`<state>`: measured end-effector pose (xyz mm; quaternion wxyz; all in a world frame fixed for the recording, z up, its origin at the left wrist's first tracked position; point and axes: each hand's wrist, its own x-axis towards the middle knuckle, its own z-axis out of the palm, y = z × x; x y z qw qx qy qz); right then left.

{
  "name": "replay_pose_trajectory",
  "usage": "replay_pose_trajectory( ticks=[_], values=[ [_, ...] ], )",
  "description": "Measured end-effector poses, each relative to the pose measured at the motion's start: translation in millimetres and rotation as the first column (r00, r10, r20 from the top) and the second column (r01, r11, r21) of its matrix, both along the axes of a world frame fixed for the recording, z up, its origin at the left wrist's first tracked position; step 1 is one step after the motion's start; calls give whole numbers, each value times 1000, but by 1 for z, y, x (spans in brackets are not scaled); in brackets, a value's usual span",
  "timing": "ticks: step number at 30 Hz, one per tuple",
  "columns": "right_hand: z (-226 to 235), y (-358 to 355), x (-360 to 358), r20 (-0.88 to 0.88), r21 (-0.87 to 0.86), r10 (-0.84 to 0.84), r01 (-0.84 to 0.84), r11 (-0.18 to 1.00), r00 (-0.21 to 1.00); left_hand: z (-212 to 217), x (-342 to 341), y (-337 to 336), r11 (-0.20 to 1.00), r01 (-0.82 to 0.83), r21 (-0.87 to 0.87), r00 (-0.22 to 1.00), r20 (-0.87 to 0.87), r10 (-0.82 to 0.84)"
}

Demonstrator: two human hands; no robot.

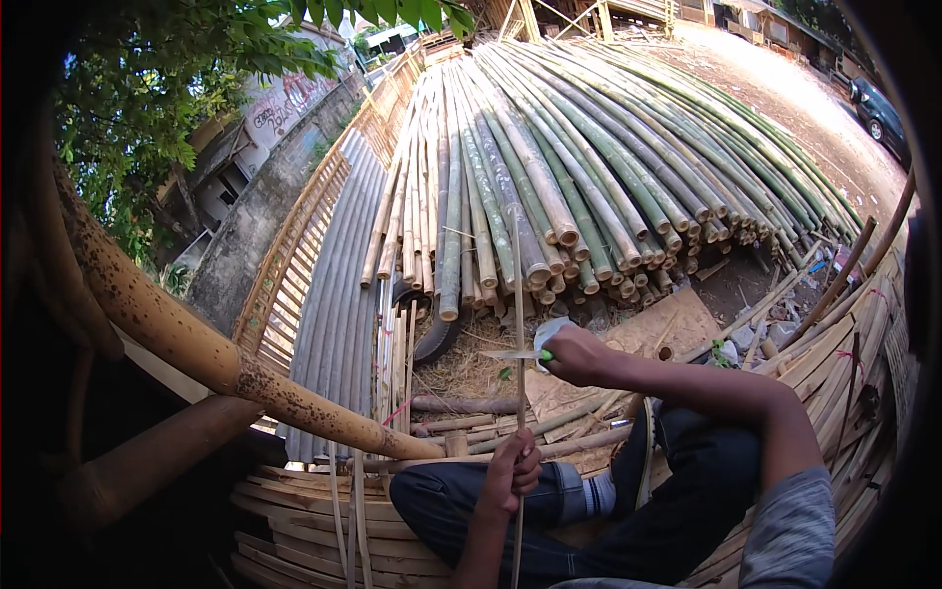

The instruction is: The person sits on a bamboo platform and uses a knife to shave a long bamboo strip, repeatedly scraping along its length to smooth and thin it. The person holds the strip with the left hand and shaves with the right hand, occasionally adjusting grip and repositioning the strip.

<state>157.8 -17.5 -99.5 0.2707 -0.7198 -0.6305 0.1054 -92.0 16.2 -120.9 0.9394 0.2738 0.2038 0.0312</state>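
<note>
Head view: left hand (513, 471) fingers curled round a thin bamboo strip (521, 402); right hand (579, 355) fingers closed on the green handle of a knife (503, 354). Blade crosses strip above left fist. Strip extends past fist both ways. Straw-strewn ground (469, 361) between left hand and stacked poles (564, 167); thick pole (294, 390) at left.

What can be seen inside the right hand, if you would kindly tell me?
The right hand holds a knife; a bit of green handle shows beside a pale, cloth-like piece. The hand covers the rest of the handle, so anything else inside is hidden.
</note>
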Motion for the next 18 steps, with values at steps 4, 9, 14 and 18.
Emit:
replay_pose_trajectory(
  ticks=[4, 9, 14, 18],
  values=[
    [18, -5, 34, -187, 52, -148, 160, 986, 971, -6, 1, -14, 998, 31, -63, 999, -10, -32],
    [-8, -21, -9, -120, -221, 162, -186, 957, 979, -7, 14, -6, 998, -9, 67, 996, -89, 14],
    [9, -1, -11, -45, -101, 104, -108, 989, 994, 2, 7, -11, 984, -95, 154, 986, -123, 115],
    [-1, 4, 1, 84, -95, 68, -60, 994, 994, 5, 9, -10, 972, -91, 219, 978, -164, 128]
  ],
)
